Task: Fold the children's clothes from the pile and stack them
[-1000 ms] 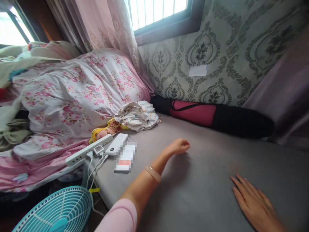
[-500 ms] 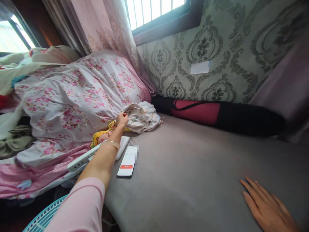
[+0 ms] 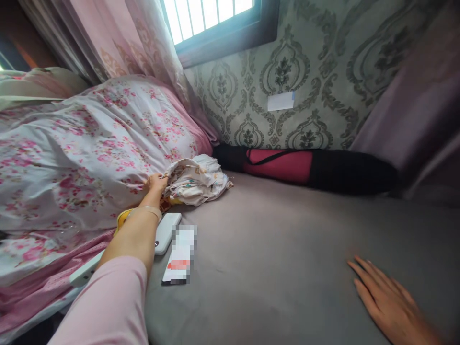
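Observation:
My left hand [image 3: 157,183] reaches far forward, its fingers closed on the left edge of a crumpled white patterned cloth [image 3: 199,182]. Whether the cloth is a garment cannot be made out. It lies bunched where the grey surface meets the floral bedding. A yellow printed item [image 3: 122,218] shows partly behind my left forearm. Close to that forearm lie a white box-like device [image 3: 168,232] and a phone [image 3: 181,251] with a lit, partly blurred screen. At the lower right, my right hand [image 3: 386,297] rests palm down on the grey surface, fingers stretched out and holding nothing.
White bedding with pink flowers [image 3: 82,143] is heaped at the left. A white power strip [image 3: 86,270] lies partly under my left arm. Along the wall stretches a long black and red bag [image 3: 280,165]. The grey mattress-like surface [image 3: 269,258] spans the front, below a barred window [image 3: 212,19].
The view has shifted, so most things sit further left. My left hand has drawn a little left along with the cloth's edge. My right hand stays flat on the grey surface.

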`<action>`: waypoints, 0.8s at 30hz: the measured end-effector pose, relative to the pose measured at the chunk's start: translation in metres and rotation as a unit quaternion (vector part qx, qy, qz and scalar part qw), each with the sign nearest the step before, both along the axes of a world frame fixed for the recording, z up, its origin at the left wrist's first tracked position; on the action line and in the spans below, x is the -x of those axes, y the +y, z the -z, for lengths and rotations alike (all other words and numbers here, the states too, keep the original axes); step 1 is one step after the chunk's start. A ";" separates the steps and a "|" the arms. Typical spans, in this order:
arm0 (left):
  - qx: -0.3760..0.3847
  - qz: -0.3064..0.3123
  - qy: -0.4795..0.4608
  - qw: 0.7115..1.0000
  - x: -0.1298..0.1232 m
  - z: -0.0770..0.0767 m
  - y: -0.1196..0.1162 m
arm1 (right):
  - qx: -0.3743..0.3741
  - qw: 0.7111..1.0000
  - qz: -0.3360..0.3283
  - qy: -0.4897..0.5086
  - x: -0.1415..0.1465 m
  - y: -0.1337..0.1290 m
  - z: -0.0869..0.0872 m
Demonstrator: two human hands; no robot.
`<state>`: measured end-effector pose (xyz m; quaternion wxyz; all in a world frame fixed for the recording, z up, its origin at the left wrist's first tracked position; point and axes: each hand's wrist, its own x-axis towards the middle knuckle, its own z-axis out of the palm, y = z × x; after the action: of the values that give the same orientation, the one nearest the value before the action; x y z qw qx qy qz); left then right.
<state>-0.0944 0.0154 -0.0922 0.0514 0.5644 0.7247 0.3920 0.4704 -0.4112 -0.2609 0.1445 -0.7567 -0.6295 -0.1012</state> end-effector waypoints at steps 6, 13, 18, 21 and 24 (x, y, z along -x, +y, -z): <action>-0.017 -0.048 -0.028 0.998 -0.022 -0.017 -0.010 | 0.013 1.000 0.016 0.006 0.005 0.001 -0.006; -0.087 0.203 -0.173 0.960 -0.080 -0.064 -0.034 | 0.026 1.000 0.016 -0.003 0.010 0.002 -0.011; -0.031 0.406 -0.302 0.862 -0.131 -0.094 -0.082 | 0.034 0.999 0.015 0.006 0.012 0.002 -0.013; 0.008 0.487 -0.330 0.809 -0.158 -0.098 -0.120 | 0.030 0.999 0.015 0.034 0.011 0.004 -0.016; 0.052 0.549 -0.349 0.758 -0.186 -0.091 -0.162 | 0.010 0.993 0.000 0.115 0.020 0.009 -0.035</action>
<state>0.0914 -0.1466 -0.0016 0.5366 0.6857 0.2418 0.4284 0.4504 -0.4020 -0.2262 0.2082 -0.7649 -0.6096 -0.0072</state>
